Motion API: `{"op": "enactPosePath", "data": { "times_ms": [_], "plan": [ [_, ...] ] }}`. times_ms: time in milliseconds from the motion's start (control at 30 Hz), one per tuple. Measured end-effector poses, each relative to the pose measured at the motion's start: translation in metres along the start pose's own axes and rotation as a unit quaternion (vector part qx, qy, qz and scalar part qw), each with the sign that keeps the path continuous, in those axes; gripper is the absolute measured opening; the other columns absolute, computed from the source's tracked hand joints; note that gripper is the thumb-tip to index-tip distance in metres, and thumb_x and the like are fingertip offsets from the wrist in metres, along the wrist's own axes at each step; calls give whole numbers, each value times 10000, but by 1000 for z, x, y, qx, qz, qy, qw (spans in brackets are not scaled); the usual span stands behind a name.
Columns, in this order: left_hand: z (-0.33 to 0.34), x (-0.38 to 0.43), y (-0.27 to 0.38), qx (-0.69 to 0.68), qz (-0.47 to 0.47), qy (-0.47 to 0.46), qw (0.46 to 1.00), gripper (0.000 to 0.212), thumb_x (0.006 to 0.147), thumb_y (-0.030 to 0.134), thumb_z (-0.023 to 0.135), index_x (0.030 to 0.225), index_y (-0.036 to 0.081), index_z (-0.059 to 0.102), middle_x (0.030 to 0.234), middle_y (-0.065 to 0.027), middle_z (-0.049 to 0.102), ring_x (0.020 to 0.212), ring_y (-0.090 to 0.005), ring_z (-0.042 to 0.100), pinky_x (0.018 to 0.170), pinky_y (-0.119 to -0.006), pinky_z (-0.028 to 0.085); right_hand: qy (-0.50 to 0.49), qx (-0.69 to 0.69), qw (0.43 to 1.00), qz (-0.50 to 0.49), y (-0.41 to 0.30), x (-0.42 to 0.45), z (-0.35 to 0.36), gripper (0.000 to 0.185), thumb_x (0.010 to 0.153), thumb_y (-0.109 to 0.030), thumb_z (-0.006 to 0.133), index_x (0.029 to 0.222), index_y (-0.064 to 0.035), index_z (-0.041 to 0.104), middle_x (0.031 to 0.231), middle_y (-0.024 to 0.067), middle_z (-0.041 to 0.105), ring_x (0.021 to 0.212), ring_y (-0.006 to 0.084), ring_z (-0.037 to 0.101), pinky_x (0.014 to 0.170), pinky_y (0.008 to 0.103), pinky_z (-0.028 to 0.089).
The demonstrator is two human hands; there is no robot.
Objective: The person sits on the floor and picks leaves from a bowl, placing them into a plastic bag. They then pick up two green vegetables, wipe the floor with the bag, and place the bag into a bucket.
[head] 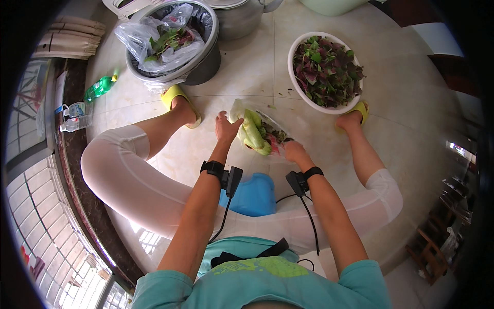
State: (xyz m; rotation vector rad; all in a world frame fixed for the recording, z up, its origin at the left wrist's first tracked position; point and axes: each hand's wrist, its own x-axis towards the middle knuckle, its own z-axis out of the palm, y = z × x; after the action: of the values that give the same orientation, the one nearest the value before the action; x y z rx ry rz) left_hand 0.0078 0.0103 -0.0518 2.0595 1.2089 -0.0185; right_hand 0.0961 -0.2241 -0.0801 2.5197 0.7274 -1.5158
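On the tiled floor before me lies a clear plastic bag [236,112] with long pale-green vegetables [252,131] and some dark leaves in it. My left hand [227,127] is at the bag's left side, fingers apart, with nothing in its grasp. At the bag's right edge my right hand [295,151] is closed on the plastic. Beyond it, to the right, stands a white oval basin [292,79] heaped with green and purple leaves [326,73]. A grey bin [200,73] at the upper left is lined with plastic and has leafy stems [170,42] on top.
A metal kettle [239,19] stands right of the bin. Plastic bottles, one green [100,89], lie at the left by the dark doorsill. A blue stool [256,195] is under me. My feet in yellow slippers [173,94] flank the bag. A pale green tub [334,5] is at the top.
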Motion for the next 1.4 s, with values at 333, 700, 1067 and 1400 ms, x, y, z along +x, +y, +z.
{"op": "enactPosePath", "data": {
  "times_ms": [333,700,1067,1400],
  "plan": [
    [2,7,-20,-156,-84,-149,973,168,733,162,531,705,-2,557,618,-69,567,545,-149,547,528,-265,428,25,210,976,-57,-16,19,6,472,737,-30,411,1205,-91,399,1113,194,491,968,339,496,773,361,418],
    [-14,0,-5,-257,-77,-190,944,154,751,139,483,750,2,552,602,-60,519,482,-148,501,481,-279,402,171,318,929,-84,-31,5,-36,557,731,-243,574,1200,-22,371,1025,203,495,936,350,486,790,362,410],
    [-35,-1,8,-286,-106,-152,940,263,797,274,513,733,19,534,619,-13,449,497,-93,418,422,-238,376,187,387,892,-137,-32,-1,-44,468,652,-128,564,1085,-2,438,923,186,553,868,295,538,740,355,426],
    [-50,-1,23,-363,-121,-252,889,180,657,93,661,740,58,505,597,4,458,480,-80,435,374,-218,341,209,385,896,-71,-47,-12,-47,462,594,-135,592,999,12,426,929,190,523,935,290,504,796,345,391]
  ]
}}
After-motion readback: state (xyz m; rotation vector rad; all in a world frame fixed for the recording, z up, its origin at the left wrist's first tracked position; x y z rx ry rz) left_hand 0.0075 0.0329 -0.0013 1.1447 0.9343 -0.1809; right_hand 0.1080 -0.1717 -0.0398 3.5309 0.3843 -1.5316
